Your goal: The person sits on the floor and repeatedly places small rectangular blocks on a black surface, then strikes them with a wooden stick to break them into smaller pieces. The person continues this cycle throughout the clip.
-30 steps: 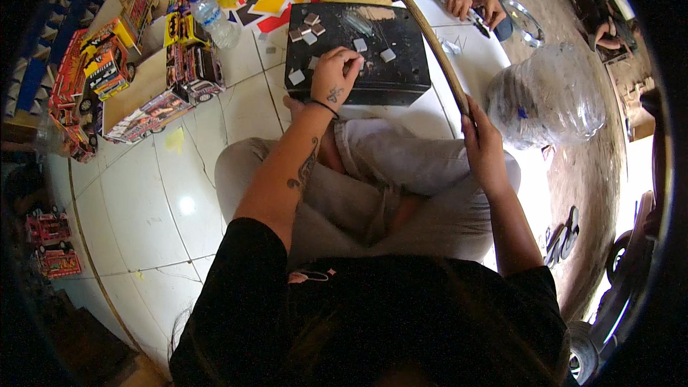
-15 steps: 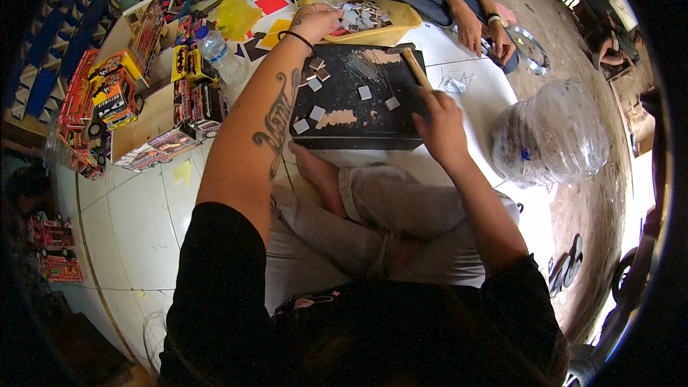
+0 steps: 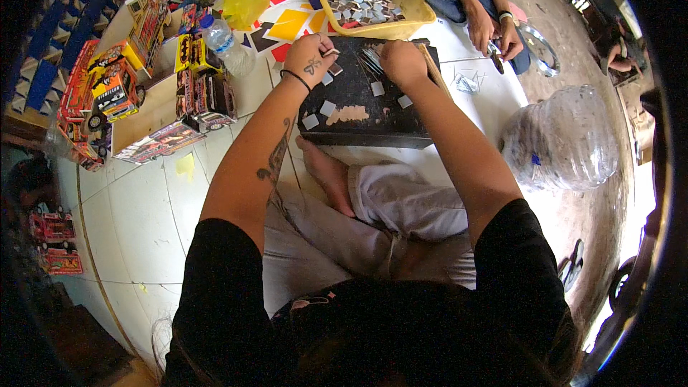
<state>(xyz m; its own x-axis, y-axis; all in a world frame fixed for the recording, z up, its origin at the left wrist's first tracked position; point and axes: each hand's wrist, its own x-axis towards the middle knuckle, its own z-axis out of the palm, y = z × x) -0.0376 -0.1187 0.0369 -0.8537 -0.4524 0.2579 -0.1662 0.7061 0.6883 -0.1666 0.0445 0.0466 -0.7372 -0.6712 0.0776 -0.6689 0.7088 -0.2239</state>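
A black slab (image 3: 365,118) lies on the white tiled floor in front of my crossed legs, with several small grey square pieces (image 3: 327,107) scattered on it. My left hand (image 3: 309,59) is at the slab's far left corner and pinches one small grey piece (image 3: 332,52) between its fingertips. My right hand (image 3: 401,63) is a fist over the slab's far edge, closed around a wooden-handled tool (image 3: 433,66) whose handle runs back to the right. The tool's head is hidden under the hand.
Beyond the slab stands a yellow tray (image 3: 416,25) full of grey pieces. Another person sits opposite, hands (image 3: 494,32) together. A big clear plastic jug (image 3: 559,140) lies to the right. On the left are colourful toy trucks (image 3: 107,89), a water bottle (image 3: 218,34) and coloured sheets (image 3: 287,23).
Both hands have moved forward to the slab's far edge. The wooden-handled tool came down from a raised slant to the slab. The left hand now pinches a piece.
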